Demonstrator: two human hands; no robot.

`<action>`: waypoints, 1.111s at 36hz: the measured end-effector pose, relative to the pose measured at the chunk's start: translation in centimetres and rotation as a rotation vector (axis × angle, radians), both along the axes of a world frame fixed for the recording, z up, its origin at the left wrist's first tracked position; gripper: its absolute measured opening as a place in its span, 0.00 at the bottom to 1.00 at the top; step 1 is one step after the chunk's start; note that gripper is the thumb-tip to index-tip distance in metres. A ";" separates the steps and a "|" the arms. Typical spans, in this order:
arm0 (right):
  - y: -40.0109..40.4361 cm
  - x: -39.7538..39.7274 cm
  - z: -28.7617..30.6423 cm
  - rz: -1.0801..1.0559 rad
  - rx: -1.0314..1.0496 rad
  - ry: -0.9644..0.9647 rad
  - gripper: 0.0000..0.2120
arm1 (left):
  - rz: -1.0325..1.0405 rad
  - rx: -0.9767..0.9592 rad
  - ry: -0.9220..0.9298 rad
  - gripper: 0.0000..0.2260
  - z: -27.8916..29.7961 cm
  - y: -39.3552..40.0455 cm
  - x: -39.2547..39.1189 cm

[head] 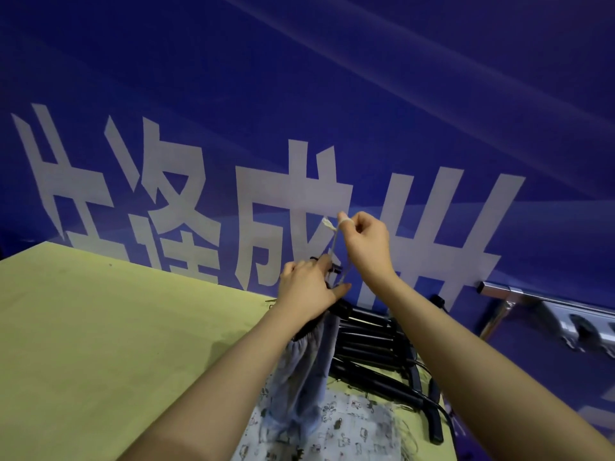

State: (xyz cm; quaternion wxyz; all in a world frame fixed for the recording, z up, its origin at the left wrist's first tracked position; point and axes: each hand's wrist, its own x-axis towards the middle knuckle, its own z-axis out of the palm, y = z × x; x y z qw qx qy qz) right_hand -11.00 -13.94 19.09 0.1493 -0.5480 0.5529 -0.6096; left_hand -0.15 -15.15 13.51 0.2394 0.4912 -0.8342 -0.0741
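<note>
Right hand [366, 242] pinches the cord [333, 242] above the garment [306, 371]; left hand [307, 289] grips its waist. Looks soft, light: hold there.

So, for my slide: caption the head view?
Left hand grips black hanger and grey garment; right hand pinches pale cord.

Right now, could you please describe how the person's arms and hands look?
The left forearm and right forearm are bare: no sleeves, watch or gloves on the left hand or right hand. One right fingertip seems to wear a pale cover.
</note>
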 end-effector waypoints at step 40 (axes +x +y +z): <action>-1.0 0.7 3.4 -0.113 -0.132 -0.042 0.21 | 0.226 0.032 -0.146 0.23 -0.1 -1.9 1.7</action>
